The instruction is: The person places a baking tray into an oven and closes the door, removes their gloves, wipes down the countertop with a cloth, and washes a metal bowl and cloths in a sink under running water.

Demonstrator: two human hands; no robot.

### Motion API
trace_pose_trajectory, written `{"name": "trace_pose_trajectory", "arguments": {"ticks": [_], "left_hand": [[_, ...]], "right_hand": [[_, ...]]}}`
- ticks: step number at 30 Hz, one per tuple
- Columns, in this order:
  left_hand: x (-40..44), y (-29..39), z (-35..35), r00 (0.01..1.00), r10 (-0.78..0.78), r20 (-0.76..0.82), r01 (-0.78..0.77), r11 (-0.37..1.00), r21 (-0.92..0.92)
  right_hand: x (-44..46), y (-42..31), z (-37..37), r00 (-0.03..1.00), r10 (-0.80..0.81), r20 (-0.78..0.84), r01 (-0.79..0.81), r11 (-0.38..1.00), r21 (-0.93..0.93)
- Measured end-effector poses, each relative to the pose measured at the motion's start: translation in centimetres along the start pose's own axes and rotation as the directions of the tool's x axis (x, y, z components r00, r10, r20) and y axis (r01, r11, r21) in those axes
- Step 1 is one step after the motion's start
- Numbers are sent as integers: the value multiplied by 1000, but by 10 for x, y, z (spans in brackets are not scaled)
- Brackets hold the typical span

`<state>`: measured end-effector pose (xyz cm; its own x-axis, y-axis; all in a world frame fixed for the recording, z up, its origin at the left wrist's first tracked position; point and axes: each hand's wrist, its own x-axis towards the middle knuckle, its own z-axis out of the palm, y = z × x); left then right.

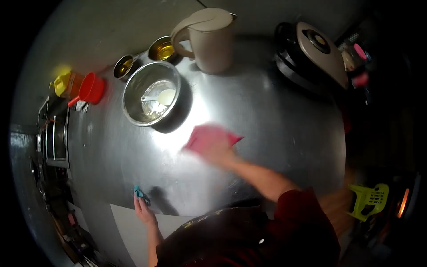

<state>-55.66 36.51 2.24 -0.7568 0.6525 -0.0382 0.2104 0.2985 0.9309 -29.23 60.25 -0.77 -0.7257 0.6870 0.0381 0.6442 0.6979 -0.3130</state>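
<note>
My right hand (pixel 219 153), blurred by motion, presses a pink cloth (pixel 209 136) onto the middle of the metal table (pixel 267 120). The cloth spreads out beyond my fingers. At the lower left, my left hand (pixel 143 210) holds a small teal cloth (pixel 138 192) by the table's front edge. Above and left of the pink cloth stands a large steel bowl (pixel 129 104). Inside it lies a white scoop (pixel 166 97) with its handle pointing left, and the bowl's bottom has whitish residue.
Behind the bowl are two small steel bowls of yellow liquid (pixel 165 51) (pixel 126 66) and a beige pitcher (pixel 213 46). A red dipper (pixel 92 88) and a yellow-capped container (pixel 62 84) stand left. A beige-and-black appliance (pixel 316 55) is back right, a green stool (pixel 369 201) lower right.
</note>
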Motion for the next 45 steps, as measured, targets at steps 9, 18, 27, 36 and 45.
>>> {"name": "trace_pose_trajectory", "arguments": {"ticks": [9,18,27,36,45], "left_hand": [[-34,-32,-49,948,-258,-188,261,965,-8],[-11,-4,-44,979,-190,-79,195,979,59],[-22,-46,-79,943,-259,-208,231,961,-150],[2,-107,-168,876,-342,-340,163,874,-458],[53,-147,-304,878,-414,-238,163,727,-667]], "right_hand": [[108,132,40,630,686,-365,-679,714,170],[-66,-76,-3,991,-110,-72,119,983,141],[-283,221,-59,347,920,-185,-932,315,-179],[-211,1,79,347,913,-212,-897,258,-358],[34,-324,160,994,85,68,-69,977,-203]]}}
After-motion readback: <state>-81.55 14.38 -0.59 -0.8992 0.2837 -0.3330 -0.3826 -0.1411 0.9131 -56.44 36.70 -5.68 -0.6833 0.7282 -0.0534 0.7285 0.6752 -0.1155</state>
